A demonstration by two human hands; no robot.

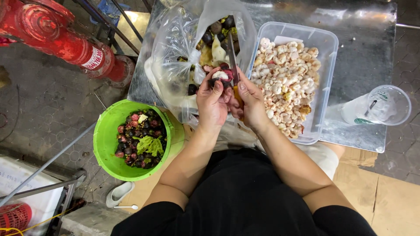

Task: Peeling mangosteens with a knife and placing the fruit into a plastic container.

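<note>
The left hand (213, 99) grips a dark fruit (221, 78), cut open to white flesh; the right hand (249, 101) closes around a knife (232, 57), blade seemingly against it. Behind sits a plastic bag (175, 39), a clear tub (326, 48) of peeled pieces to the right, a green bucket (105, 135) to the left

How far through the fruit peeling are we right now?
Well under way, by the look of it. Done: the clear tub is heaped with peeled white segments, and the green bucket holds many dark rinds. In hand: the left hand holds an opened fruit while the right hand works a knife at it. Left: whole dark fruits remain in the plastic bag.
</note>
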